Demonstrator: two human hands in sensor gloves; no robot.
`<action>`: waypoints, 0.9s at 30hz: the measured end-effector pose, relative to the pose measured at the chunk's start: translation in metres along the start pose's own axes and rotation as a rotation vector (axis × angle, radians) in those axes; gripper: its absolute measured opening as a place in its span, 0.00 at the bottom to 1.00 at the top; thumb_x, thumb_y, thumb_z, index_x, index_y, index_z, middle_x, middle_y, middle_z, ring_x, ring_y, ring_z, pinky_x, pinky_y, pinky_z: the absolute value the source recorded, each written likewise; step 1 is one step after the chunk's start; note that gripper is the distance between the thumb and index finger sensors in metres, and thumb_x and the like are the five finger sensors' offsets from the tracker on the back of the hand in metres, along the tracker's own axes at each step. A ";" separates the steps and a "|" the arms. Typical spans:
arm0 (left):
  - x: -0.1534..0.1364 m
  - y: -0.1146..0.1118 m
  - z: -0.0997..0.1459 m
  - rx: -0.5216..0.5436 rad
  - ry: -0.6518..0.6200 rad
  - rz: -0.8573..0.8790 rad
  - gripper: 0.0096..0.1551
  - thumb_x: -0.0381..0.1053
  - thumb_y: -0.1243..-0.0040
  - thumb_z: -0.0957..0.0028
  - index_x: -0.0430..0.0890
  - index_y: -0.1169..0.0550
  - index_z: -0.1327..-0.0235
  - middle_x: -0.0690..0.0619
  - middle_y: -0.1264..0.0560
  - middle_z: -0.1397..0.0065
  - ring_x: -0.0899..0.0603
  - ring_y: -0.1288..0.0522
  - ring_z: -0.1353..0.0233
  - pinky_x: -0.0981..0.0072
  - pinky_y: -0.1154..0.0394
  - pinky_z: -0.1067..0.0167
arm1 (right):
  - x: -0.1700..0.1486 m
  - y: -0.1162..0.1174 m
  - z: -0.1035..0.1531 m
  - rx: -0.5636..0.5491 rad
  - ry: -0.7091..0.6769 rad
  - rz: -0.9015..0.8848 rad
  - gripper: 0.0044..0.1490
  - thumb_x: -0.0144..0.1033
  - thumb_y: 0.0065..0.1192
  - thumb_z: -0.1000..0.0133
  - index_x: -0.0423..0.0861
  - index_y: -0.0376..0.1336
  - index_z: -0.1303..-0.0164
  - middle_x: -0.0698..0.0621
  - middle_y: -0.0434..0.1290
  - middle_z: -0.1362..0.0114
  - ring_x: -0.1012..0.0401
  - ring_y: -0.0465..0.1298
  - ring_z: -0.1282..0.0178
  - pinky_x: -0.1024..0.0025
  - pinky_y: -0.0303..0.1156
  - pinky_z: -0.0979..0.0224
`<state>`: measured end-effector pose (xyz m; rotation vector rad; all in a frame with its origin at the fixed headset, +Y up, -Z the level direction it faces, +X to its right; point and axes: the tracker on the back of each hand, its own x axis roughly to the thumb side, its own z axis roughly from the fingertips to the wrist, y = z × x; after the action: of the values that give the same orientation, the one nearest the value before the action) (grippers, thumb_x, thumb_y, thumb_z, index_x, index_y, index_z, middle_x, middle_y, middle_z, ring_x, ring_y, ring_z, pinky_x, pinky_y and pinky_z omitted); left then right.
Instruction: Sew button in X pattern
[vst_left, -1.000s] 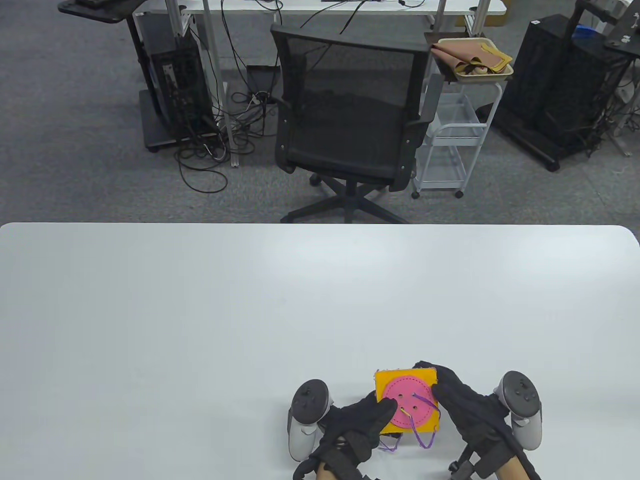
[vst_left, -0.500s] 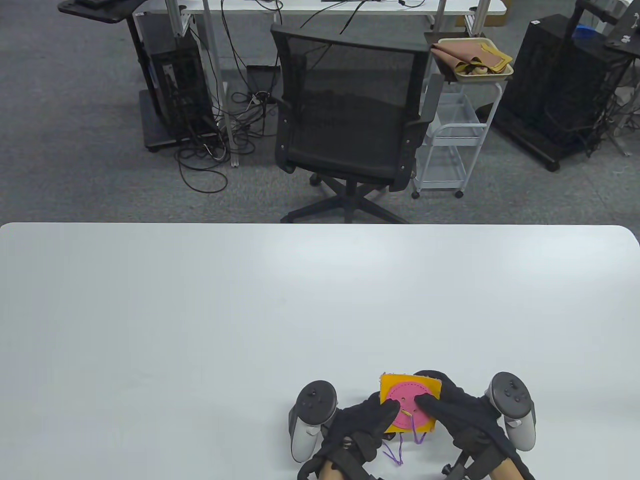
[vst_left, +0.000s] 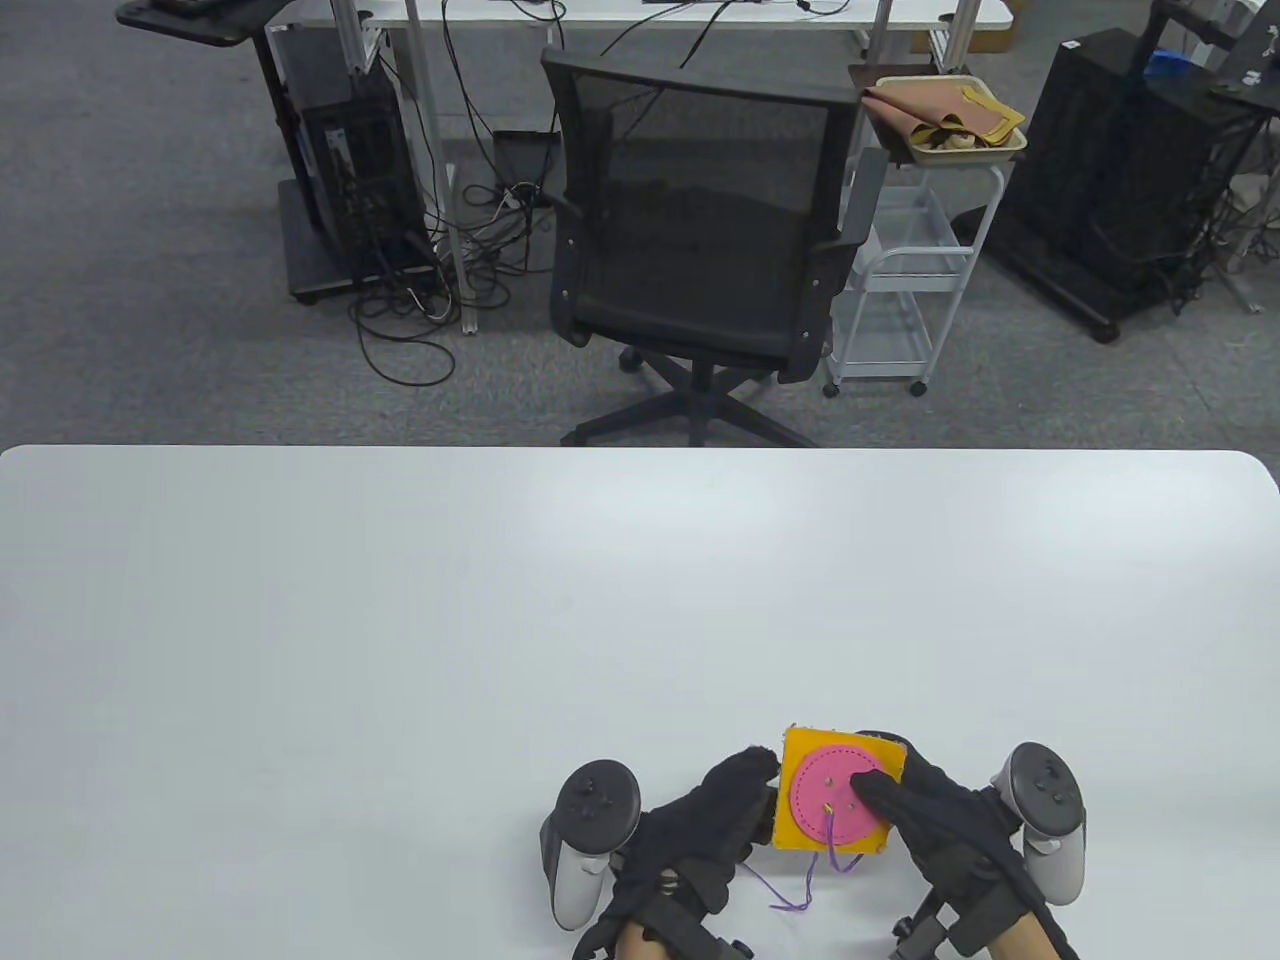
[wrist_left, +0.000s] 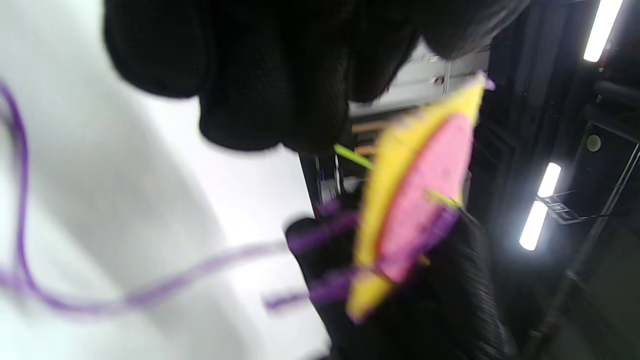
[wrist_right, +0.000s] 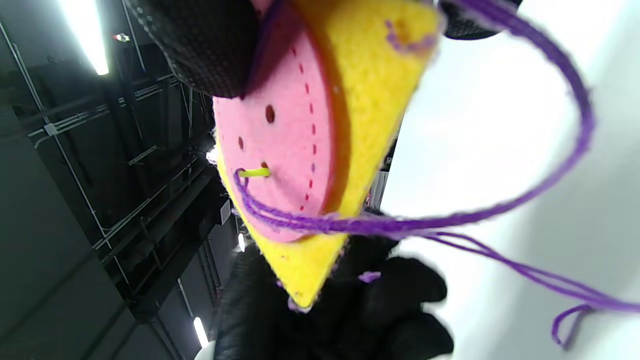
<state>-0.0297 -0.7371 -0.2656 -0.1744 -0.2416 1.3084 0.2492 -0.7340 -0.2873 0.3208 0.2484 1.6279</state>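
A yellow felt square (vst_left: 792, 832) with a pink felt button (vst_left: 822, 785) is held up off the table near its front edge. My right hand (vst_left: 935, 822) holds it, thumb on the button's face and fingers behind. My left hand (vst_left: 705, 830) is at the square's left edge. A yellow-green needle (wrist_right: 253, 172) sits in one button hole. In the blurred left wrist view its far end (wrist_left: 351, 155) comes out of the back of the square (wrist_left: 385, 175) and meets my left fingertips (wrist_left: 280, 120). Purple thread (vst_left: 800, 895) hangs from the button onto the table; it also loops across the right wrist view (wrist_right: 500, 210).
The white table (vst_left: 400, 650) stretches away beyond the hands. Behind its far edge stand a black office chair (vst_left: 700, 220) and a white cart (vst_left: 900, 280) with a tray of cloth.
The felt square has shifted a little right and turned. My left thumb has come off the button's face and the left hand has moved left. The thread has slid left on the table.
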 end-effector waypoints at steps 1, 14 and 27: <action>0.004 0.003 0.001 0.047 -0.025 -0.085 0.26 0.56 0.44 0.43 0.45 0.19 0.38 0.48 0.11 0.45 0.41 0.11 0.53 0.49 0.18 0.59 | 0.000 0.000 0.000 0.004 -0.003 -0.009 0.26 0.46 0.56 0.41 0.45 0.66 0.38 0.40 0.56 0.22 0.47 0.59 0.26 0.37 0.48 0.17; 0.021 -0.024 -0.004 -0.130 -0.223 -0.141 0.31 0.44 0.43 0.43 0.58 0.33 0.25 0.57 0.28 0.21 0.39 0.32 0.20 0.43 0.38 0.27 | 0.002 0.007 0.000 0.092 -0.027 -0.084 0.25 0.46 0.55 0.40 0.48 0.66 0.37 0.38 0.54 0.21 0.46 0.57 0.25 0.36 0.47 0.17; 0.022 -0.027 -0.003 -0.091 -0.253 -0.180 0.29 0.52 0.34 0.47 0.54 0.26 0.30 0.57 0.16 0.35 0.43 0.20 0.31 0.45 0.29 0.33 | 0.001 0.007 0.000 0.095 -0.022 -0.128 0.25 0.47 0.55 0.40 0.50 0.65 0.36 0.37 0.52 0.20 0.45 0.55 0.25 0.36 0.45 0.17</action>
<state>0.0016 -0.7222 -0.2594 -0.0612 -0.5211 1.1402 0.2427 -0.7336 -0.2848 0.3876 0.3236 1.4886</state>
